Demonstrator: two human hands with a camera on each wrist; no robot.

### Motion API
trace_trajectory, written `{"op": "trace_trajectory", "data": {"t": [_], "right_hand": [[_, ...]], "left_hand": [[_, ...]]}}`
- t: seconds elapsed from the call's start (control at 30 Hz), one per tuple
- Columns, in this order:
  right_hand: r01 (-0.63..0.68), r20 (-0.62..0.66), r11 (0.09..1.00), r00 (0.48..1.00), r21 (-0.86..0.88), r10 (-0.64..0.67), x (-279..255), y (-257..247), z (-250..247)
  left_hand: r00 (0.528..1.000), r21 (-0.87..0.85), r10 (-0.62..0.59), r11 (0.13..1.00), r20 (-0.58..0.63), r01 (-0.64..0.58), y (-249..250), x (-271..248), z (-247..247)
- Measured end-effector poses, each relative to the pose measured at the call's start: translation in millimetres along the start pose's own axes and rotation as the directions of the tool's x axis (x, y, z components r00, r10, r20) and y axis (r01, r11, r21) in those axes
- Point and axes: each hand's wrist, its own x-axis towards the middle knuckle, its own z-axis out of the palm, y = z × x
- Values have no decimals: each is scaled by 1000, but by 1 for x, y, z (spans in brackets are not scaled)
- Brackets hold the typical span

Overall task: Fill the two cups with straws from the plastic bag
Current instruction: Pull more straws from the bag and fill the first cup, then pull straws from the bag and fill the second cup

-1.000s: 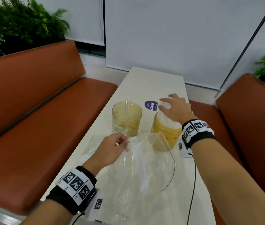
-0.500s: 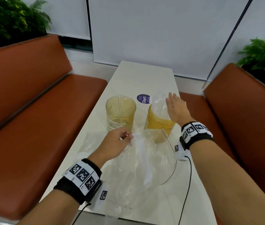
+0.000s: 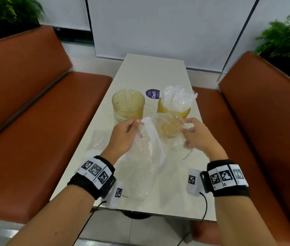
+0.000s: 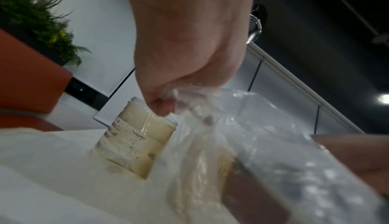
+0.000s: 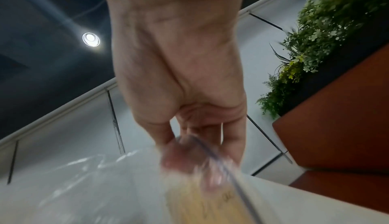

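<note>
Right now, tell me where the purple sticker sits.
In the head view, the purple sticker lies on the table, just beyond and between the two cups.

— What sits on my table (image 3: 151,71)?
— Two cups mid-table: left cup (image 3: 128,108), right cup (image 3: 173,110); a round sticker (image 3: 152,94) between them; plastic bag (image 3: 140,166) toward the near edge.

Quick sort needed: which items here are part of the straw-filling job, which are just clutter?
Job:
- plastic bag, gripped at its mouth by left hand and right hand
- left cup, one straw inside
- right cup, holding a bundle of straws

Lying about:
- round purple sticker on table
- second clear bag, flat
- benches, plants
</note>
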Motion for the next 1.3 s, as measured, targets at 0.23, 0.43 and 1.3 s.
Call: {"op": "trace_trajectory", "data": {"t": [0.23,0.43,1.3], "right_hand": [[38,-322,947,935,-320,-147,-3,16,-43],[380,-140,722,826,-579,-546,-29,26,13],[264,179,727,965,-634,-194,-16,55,124]], "left_hand": [[976,284,68,959,-209,-6,-19,-15,1],[990,233,-48,969,-136,79,-35,-29,9],[947,695,-183,644,-263,318,37,-58,-122]]}}
